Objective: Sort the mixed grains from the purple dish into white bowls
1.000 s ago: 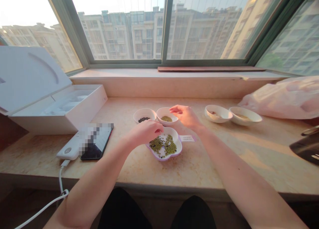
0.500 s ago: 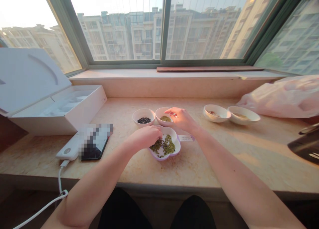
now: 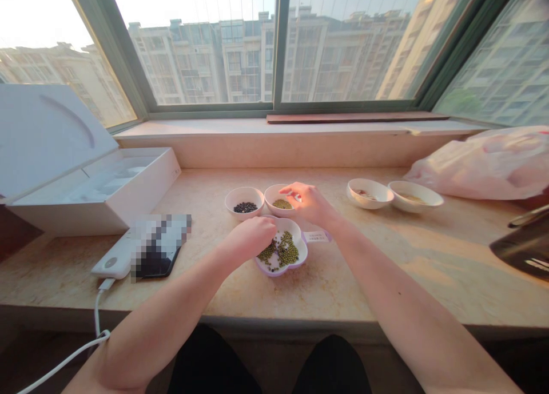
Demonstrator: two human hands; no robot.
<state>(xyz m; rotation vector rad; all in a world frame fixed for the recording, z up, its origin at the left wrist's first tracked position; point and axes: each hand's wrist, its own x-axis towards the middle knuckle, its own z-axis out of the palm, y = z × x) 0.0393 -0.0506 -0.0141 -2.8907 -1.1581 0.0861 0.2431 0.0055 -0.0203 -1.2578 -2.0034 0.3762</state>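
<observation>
A lilac-rimmed white dish (image 3: pixel 295 260) with mixed green and dark beans (image 3: pixel 285 251) lies on the stone sill in front of me. My left hand (image 3: pixel 251 237) hangs over its left side, fingers pinched down into the beans. My right hand (image 3: pixel 311 203) hovers at the small white bowl of green beans (image 3: pixel 279 200), thumb and fingers pinched; what they hold is too small to see. Left of it stands a small white bowl of black beans (image 3: pixel 244 202).
Two more white bowls (image 3: pixel 369 192) (image 3: pixel 414 196) stand at the right, beside a pink plastic bag (image 3: pixel 489 164). An open white box (image 3: pixel 92 191), a phone (image 3: pixel 158 251) and a power bank with cable (image 3: pixel 112 261) lie at left. A small label (image 3: pixel 316 237) lies by the dish. A dark object (image 3: pixel 521 246) sits far right.
My right hand has dropped from above the green-bean bowl to its rim. My left hand has pushed a little further into the dish. The view has shifted slightly.
</observation>
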